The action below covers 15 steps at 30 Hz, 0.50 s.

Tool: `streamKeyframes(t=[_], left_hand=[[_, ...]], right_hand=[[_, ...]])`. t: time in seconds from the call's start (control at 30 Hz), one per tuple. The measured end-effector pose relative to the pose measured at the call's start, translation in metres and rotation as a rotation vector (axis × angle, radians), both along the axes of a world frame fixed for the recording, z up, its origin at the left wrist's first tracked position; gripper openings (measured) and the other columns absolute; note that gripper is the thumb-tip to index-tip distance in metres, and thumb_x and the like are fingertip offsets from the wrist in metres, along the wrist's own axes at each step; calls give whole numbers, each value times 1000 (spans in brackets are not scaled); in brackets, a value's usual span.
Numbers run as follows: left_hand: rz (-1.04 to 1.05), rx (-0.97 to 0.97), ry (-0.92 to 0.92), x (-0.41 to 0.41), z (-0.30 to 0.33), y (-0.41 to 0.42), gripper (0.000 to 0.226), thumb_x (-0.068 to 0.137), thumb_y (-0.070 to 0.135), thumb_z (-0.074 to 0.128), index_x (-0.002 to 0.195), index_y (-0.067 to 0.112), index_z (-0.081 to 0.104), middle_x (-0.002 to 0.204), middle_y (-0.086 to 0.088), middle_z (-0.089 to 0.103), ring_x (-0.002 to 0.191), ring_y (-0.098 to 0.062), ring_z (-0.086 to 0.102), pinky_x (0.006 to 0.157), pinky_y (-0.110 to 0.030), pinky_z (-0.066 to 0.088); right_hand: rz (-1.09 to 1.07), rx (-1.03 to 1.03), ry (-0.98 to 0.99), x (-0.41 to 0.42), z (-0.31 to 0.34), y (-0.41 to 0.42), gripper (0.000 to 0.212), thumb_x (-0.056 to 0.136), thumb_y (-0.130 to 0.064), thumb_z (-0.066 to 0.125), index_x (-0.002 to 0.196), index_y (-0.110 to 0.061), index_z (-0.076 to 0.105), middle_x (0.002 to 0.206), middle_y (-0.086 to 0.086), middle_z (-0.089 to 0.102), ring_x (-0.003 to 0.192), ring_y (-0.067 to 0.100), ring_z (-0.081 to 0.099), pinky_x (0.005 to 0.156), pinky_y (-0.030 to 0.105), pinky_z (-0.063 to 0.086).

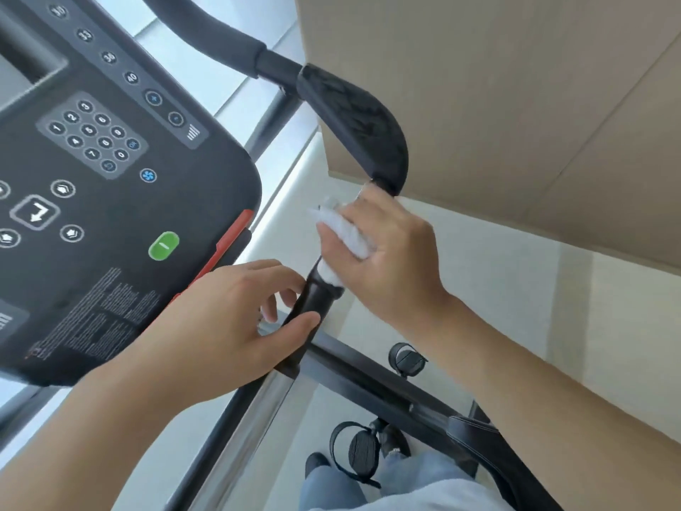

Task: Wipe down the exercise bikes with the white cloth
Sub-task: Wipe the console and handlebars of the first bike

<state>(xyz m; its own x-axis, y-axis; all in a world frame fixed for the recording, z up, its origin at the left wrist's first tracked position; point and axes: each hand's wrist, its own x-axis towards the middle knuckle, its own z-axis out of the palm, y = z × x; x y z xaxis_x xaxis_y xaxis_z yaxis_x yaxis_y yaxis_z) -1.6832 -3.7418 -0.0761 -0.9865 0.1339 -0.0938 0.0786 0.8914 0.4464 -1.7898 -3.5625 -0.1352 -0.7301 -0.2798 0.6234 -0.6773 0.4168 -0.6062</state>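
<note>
My right hand [387, 248] grips the white cloth [344, 234], wrapped round the bike's black handlebar just below its flat elbow pad [353, 130]. The cloth bunches out between my fingers and reaches down the bar. My left hand [228, 322] holds the lower black end of the same handlebar [311, 296], thumb on the near side and fingers curled behind it. The bike's black console [110, 186], with a number keypad and a green button, fills the left of the view.
A beige wall panel [516, 105] stands close behind the handlebar on the right. Below are the bike's frame [368, 378], two black pedals [359, 449] with straps, the saddle's edge [479, 444], my jeans and shoes, and a pale tiled floor.
</note>
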Motion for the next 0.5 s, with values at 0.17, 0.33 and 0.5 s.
streamKeyframes(t=[0.17,0.33,0.5], left_hand=[[18,28,-13,-3,0,1,42,87,68,53,107,34,69,98,27,63,87,-2,67,71,-25,57],[29,43,-15,-2,-2,2,40,86,66,53,109,36,67,103,30,61,88,-2,68,72,-25,58],[23,82,-25,-3,1,4,34,84,61,61,112,42,66,102,25,63,87,-5,68,72,-27,57]], right_hand=[[128,-18,115,-2,-10,7,23,100,-26,72,94,-6,80,76,3,59,62,10,48,54,21,47],[-158,-159,-20,-38,-7,9,29,100,-23,71,76,-6,68,72,-5,45,56,9,38,52,20,35],[42,-106,-39,29,-12,-3,23,97,-27,74,90,-6,75,77,-3,51,64,6,40,55,17,39]])
